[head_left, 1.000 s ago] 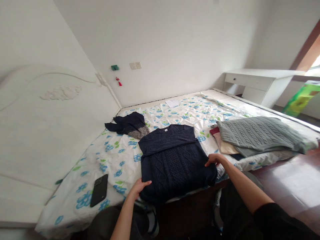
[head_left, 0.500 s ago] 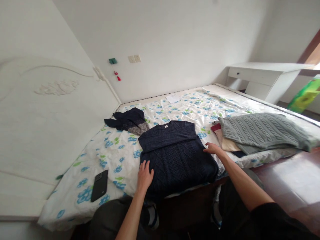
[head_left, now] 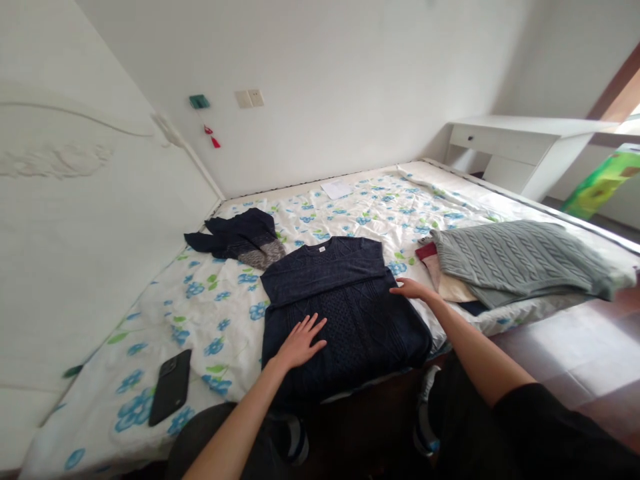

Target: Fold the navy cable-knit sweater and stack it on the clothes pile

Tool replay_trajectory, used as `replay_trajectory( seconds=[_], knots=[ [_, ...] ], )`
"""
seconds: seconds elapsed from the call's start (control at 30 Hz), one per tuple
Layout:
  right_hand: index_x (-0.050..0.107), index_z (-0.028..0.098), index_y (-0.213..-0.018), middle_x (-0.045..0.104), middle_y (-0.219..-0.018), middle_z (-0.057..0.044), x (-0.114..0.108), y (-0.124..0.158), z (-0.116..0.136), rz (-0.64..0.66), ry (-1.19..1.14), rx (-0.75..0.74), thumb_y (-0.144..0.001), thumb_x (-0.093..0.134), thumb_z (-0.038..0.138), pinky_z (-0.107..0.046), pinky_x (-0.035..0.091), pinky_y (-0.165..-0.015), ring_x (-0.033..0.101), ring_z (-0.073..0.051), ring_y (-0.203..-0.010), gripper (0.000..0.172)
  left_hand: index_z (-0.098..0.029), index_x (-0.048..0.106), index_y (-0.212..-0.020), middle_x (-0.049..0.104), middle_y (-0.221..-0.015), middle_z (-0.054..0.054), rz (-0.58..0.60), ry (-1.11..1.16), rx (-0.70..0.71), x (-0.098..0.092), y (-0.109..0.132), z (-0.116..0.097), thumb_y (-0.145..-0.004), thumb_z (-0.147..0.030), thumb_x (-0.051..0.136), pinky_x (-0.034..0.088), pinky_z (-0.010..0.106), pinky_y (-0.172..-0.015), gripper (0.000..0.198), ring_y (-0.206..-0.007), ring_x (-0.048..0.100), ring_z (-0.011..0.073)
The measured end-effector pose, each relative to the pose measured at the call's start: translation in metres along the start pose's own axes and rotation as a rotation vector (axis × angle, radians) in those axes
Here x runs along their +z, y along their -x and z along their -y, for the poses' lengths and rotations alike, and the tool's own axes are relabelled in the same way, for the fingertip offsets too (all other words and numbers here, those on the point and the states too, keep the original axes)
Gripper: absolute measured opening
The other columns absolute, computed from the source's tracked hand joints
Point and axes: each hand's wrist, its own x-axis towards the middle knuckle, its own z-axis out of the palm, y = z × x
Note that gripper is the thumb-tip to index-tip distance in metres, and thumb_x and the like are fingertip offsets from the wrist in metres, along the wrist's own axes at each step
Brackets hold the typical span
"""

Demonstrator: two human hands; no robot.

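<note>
A folded navy cable-knit sweater (head_left: pixel 345 313) lies on the flowered quilt (head_left: pixel 370 200), its collar toward the far side. My left hand (head_left: pixel 301 343) rests flat on its lower left part, fingers spread, holding nothing. My right hand (head_left: pixel 410 289) is open, with its fingertips at the sweater's right edge. Just beyond that hand lies a folded grey cable-knit sweater (head_left: pixel 520 260) on top of red and cream garments (head_left: pixel 440 277). A crumpled dark garment with a grey patch (head_left: pixel 240 237) lies beyond the navy sweater's left shoulder.
A black phone (head_left: pixel 170 387) lies on the quilt left of my left hand. A white carved headboard (head_left: pixel 75 200) runs along the left. A sheet of paper (head_left: pixel 336 189) lies near the far edge. Beyond the bed stand a white desk (head_left: pixel 520 140) and a green box (head_left: pixel 603 183).
My left hand has moved from the sweater's left edge onto its surface and spread flat. My right hand has slid slightly farther away along the right edge. The view has turned slightly left.
</note>
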Motion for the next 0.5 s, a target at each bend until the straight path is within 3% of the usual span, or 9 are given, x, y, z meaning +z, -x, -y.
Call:
replay_trajectory(
  seconds=[0.03,0.1,0.2,0.27,0.33,0.4,0.5],
  knots=[
    [0.073,0.017,-0.151,0.085,-0.13,-0.015,-0.004,-0.007,-0.003,0.029,-0.094,0.029,-0.098,0.089,0.055,-0.041,0.066,-0.107,0.08,-0.034,-0.124,0.067,-0.033,0.075,-0.158,0.061,-0.176,0.008,0.004,0.056,-0.003,-0.016,-0.004,0.013,-0.101,-0.063,0.069,0.034,0.05,-0.142,0.064,-0.169,0.049,0.0349],
    [0.076,0.016,-0.139,0.085,-0.126,-0.014,-0.011,-0.021,-0.01,0.088,-0.293,0.079,-0.101,0.086,0.055,-0.036,0.067,-0.103,0.081,-0.028,-0.117,0.055,-0.028,0.087,-0.131,0.083,-0.147,0.011,-0.097,0.183,-0.119,-0.049,-0.013,0.042,-0.097,-0.062,0.072,0.048,0.045,-0.132,0.05,-0.145,0.073,0.0339],
    [0.078,0.017,-0.114,0.085,-0.116,-0.014,-0.017,-0.043,-0.022,0.149,-0.597,0.116,-0.103,0.087,0.045,-0.033,0.066,-0.103,0.082,-0.022,-0.105,0.032,-0.023,0.083,-0.125,0.088,-0.123,0.012,-0.398,0.454,-0.406,-0.086,-0.027,0.082,-0.088,-0.059,0.085,0.063,0.045,-0.112,0.052,-0.115,0.082,0.0315],
    [0.078,0.019,-0.106,0.085,-0.11,-0.012,-0.018,-0.058,-0.028,0.162,-0.789,0.104,-0.104,0.085,0.034,-0.033,0.065,-0.105,0.082,-0.021,-0.101,0.018,-0.02,0.077,-0.128,0.086,-0.111,0.01,-0.518,0.746,-0.606,-0.1,-0.032,0.105,-0.081,-0.047,0.096,0.066,0.04,-0.101,0.058,-0.1,0.082,0.0263],
    [0.078,0.02,-0.103,0.085,-0.106,-0.009,-0.02,-0.073,-0.032,0.182,-0.942,0.1,-0.106,0.081,0.026,-0.031,0.065,-0.103,0.082,-0.019,-0.097,0.007,-0.018,0.076,-0.12,0.083,-0.096,0.006,-0.527,0.987,-0.765,-0.107,-0.037,0.124,-0.077,-0.035,0.101,0.066,0.034,-0.09,0.052,-0.084,0.078,0.0204],
    [0.078,0.02,-0.105,0.086,-0.104,-0.008,-0.022,-0.087,-0.035,0.214,-1.044,0.128,-0.108,0.077,0.02,-0.026,0.066,-0.098,0.082,-0.017,-0.094,0.003,-0.017,0.077,-0.107,0.08,-0.085,0.004,-0.492,1.077,-0.88,-0.114,-0.042,0.14,-0.079,-0.029,0.101,0.062,0.028,-0.075,0.039,-0.069,0.071,0.0163],
    [0.078,0.019,-0.109,0.087,-0.105,-0.007,-0.024,-0.106,-0.034,0.265,-1.131,0.156,-0.112,0.069,0.018,-0.022,0.066,-0.089,0.082,-0.015,-0.091,0.01,-0.017,0.078,-0.101,0.082,-0.088,0.006,-0.445,1.171,-0.929,-0.123,-0.054,0.156,-0.09,-0.025,0.093,0.059,0.025,-0.065,0.02,-0.068,0.071,0.0163]
  ],
)
